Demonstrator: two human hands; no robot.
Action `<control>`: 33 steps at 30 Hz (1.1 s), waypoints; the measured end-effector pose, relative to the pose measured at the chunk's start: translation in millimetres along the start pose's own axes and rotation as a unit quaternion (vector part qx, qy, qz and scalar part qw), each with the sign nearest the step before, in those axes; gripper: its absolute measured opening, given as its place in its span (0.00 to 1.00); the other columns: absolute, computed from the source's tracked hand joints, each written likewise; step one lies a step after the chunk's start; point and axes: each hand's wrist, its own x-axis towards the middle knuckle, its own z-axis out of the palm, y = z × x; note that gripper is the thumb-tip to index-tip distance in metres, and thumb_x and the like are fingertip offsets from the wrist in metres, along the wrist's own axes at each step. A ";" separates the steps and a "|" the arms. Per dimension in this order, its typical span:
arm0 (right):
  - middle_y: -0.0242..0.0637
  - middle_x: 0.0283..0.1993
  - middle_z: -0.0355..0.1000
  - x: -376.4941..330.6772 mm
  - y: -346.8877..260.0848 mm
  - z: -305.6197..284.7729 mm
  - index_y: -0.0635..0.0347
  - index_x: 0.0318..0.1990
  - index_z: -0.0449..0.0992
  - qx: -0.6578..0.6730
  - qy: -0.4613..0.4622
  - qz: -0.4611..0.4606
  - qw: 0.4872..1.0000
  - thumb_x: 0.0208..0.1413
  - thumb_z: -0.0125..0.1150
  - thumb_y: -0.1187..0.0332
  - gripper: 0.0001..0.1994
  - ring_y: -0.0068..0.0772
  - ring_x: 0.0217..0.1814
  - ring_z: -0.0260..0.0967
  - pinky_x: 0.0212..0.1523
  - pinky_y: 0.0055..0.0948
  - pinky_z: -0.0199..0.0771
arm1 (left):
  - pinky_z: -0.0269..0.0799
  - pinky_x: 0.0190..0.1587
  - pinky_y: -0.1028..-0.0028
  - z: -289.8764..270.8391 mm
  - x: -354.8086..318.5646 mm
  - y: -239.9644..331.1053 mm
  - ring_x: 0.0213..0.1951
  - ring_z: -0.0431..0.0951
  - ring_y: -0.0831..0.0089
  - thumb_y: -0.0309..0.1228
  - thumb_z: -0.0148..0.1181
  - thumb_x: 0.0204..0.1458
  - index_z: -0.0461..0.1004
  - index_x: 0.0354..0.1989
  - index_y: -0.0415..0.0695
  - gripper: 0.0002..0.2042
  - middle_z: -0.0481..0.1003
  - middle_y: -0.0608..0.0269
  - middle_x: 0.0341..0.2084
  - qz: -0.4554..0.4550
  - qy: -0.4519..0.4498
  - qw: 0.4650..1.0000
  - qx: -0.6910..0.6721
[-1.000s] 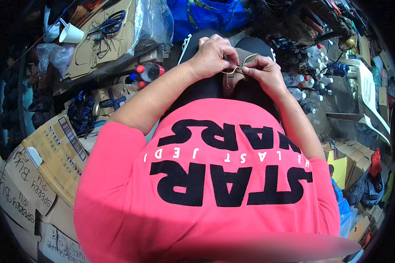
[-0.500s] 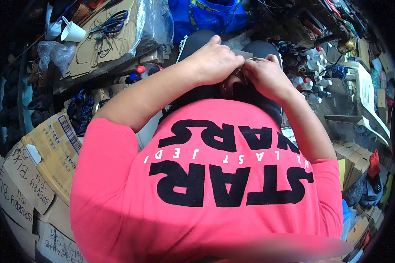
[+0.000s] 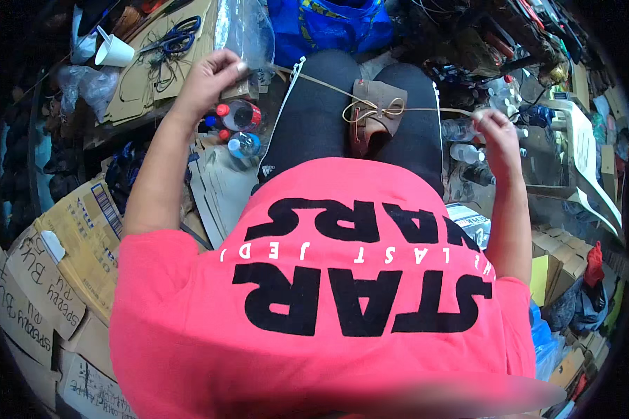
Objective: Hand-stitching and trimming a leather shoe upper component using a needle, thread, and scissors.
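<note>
A brown shoe (image 3: 383, 96), seemingly leather, rests on my dark-trousered lap between the thighs. Its tan shoelace (image 3: 421, 109) is tied in a looped bow over the opening. One lace length runs up and left toward my left hand (image 3: 213, 80), whose thumb and fingers are pinched together on it beyond the left knee. To the right, the other length stretches nearly straight to my right hand (image 3: 497, 129), which pinches that end with curled fingers. Both hands are well apart, each off to a side of the shoe.
Blue-handled scissors (image 3: 178, 36) lie on cardboard at the upper left, near a white cup (image 3: 114, 52). Several bottles (image 3: 243, 115) stand beside my left leg, others (image 3: 467, 152) beside the right. A blue bag (image 3: 332, 28) sits ahead; a white plastic chair (image 3: 586, 150) is at right.
Both hands have moved from close together over the shoe out to opposite sides, drawing the lace lengths outward. The shoe and its bow have come into view.
</note>
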 end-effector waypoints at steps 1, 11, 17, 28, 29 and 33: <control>0.29 0.30 0.69 6.8 0.6 6.8 0.59 0.33 0.74 0.128 -0.001 -0.037 0.991 0.54 0.58 0.67 0.06 0.21 0.35 0.66 0.44 0.24 0.66 | 0.67 0.40 0.74 3.8 3.4 6.8 0.34 0.73 0.72 0.29 0.54 0.55 0.72 0.33 0.43 0.04 0.72 0.66 0.23 0.002 0.001 1.000 0.000; 0.25 0.26 0.58 20.0 -17.2 46.0 0.52 0.37 0.66 0.402 -0.079 -0.042 0.911 0.63 0.46 0.63 0.06 0.17 0.22 0.53 0.33 0.28 0.64 | 0.60 0.28 0.78 43.6 11.0 22.3 0.19 0.61 0.79 0.32 0.48 0.60 0.66 0.30 0.49 0.06 0.60 0.72 0.15 0.047 0.000 0.860 -0.509; 0.23 0.27 0.64 -2.6 30.2 -25.8 0.54 0.35 0.70 0.000 0.156 -0.009 0.988 0.59 0.53 0.58 0.10 0.14 0.23 0.56 0.20 0.18 0.58 | 0.48 0.19 0.83 7.4 -4.3 -7.9 0.16 0.51 0.86 0.32 0.49 0.59 0.61 0.29 0.50 0.07 0.52 0.77 0.14 0.021 0.137 0.951 -0.277; 0.43 0.42 0.75 71.7 -67.2 100.0 0.64 0.43 0.77 -0.461 -0.257 -0.089 0.845 0.42 0.69 0.61 0.21 0.34 0.45 0.72 0.47 0.30 0.68 | 0.68 0.50 0.68 135.3 91.4 68.3 0.48 0.75 0.61 0.38 0.70 0.35 0.70 0.54 0.48 0.31 0.75 0.56 0.45 0.166 -0.295 0.852 0.400; 0.46 0.40 0.76 72.4 -67.4 103.5 0.63 0.42 0.77 -0.536 -0.273 -0.112 0.791 0.40 0.70 0.61 0.21 0.39 0.43 0.73 0.45 0.32 0.70 | 0.68 0.50 0.68 140.3 94.1 68.4 0.48 0.75 0.61 0.38 0.70 0.35 0.70 0.54 0.48 0.31 0.75 0.56 0.45 0.166 -0.293 0.852 0.401; 0.50 0.32 0.73 56.8 -47.7 103.2 0.65 0.33 0.76 -0.497 -0.195 -0.184 0.825 0.32 0.72 0.62 0.20 0.49 0.38 0.71 0.38 0.37 0.69 | 0.68 0.49 0.67 152.3 97.2 70.5 0.47 0.74 0.57 0.40 0.72 0.31 0.71 0.52 0.47 0.34 0.75 0.54 0.44 0.155 -0.356 0.831 0.398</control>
